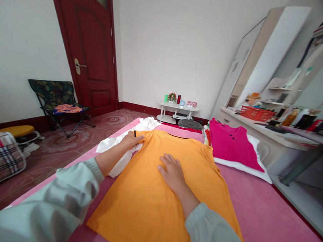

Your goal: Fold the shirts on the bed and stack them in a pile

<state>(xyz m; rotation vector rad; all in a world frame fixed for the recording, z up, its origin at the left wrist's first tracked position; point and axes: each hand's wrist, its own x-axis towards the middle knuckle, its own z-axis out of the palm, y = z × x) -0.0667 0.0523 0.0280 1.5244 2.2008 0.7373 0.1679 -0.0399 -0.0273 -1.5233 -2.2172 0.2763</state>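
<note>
An orange shirt (pixel 154 192) with dark trim lies spread over a pink bed cover (pixel 261 202). My left hand (pixel 132 139) is at its far left sleeve, thumb and fingers closed on the cloth by the black-edged cuff. On the middle of the shirt rests my right hand (pixel 172 172), palm down with its fingers stretched out. Beyond my left hand, a crumpled white garment (pixel 149 124) lies along the bed's edge. To the right, a magenta top (pixel 229 143) lies flat over white cloth.
A dresser on the right carries a red basket (pixel 257 113) and several bottles. Past the bed stands a low white table (pixel 177 105) with small items. At the left are a folding chair (pixel 53 93), a yellow stool (pixel 16 131) and a plaid bag (pixel 7 156).
</note>
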